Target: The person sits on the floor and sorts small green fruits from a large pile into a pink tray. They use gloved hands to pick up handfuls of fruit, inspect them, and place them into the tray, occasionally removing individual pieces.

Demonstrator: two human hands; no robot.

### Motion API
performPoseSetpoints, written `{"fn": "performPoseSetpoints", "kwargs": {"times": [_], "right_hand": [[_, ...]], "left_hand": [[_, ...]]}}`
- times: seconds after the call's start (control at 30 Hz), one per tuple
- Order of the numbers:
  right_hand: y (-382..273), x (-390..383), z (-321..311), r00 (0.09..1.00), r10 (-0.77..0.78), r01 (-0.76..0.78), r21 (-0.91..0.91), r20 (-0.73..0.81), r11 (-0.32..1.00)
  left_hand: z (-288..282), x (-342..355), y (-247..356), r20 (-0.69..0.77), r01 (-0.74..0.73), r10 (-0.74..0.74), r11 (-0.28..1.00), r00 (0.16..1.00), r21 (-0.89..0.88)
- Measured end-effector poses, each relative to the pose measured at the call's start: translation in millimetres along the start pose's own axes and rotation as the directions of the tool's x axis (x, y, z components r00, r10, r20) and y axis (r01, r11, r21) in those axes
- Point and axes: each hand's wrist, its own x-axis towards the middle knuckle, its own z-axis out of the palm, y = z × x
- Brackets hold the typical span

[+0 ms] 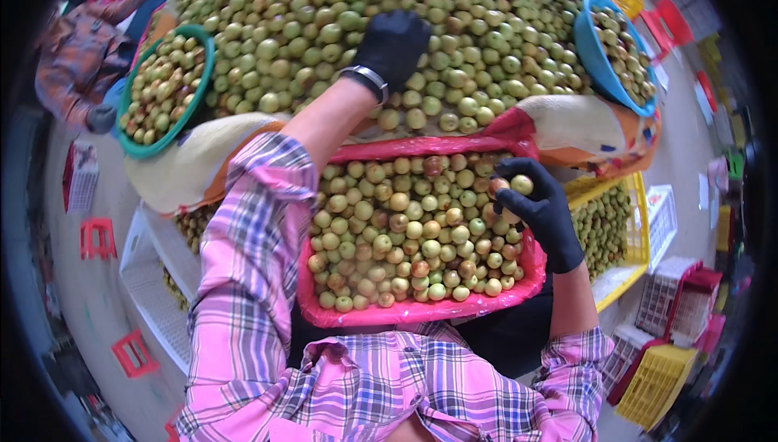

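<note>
My left hand (395,49), in a black glove with a bracelet at the wrist, is curled over a big heap of round green jujubes (284,45). Its knuckles face away and its fingertips are hidden, so what it grasps does not show. My right hand (541,211), also gloved in black, pinches jujubes (522,185), one yellow-green and one reddish, between thumb and fingers. It is above the right side of a crate lined with pink plastic (421,312). Many green to brownish jujubes (405,231) fill that crate, close in front of my body.
A green basin (209,77) and a blue basin (590,57), both holding jujubes, flank the heap. A patterned cloth (559,118) edges it. A white crate (158,280) and a yellow crate (640,223) stand beside me. Red stools (97,238) and another person (89,53) are at left.
</note>
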Motion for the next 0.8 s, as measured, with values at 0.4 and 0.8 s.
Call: {"fn": "performPoseSetpoints", "kwargs": {"times": [0.4,0.8], "right_hand": [[-7.5,-6.1,-5.1,0.998,0.069,-0.069,0.079,-0.006,0.995],[-11.6,-8.4,-3.8,1.0,0.009,-0.009,0.06,0.003,0.998]], "left_hand": [[-114.4,-71.8,-72.0,0.506,0.2,-0.547,-0.522,0.667,-0.829],[-96.6,-92.8,-65.0,0.462,0.293,-0.317,0.948,0.828,0.127]]}}
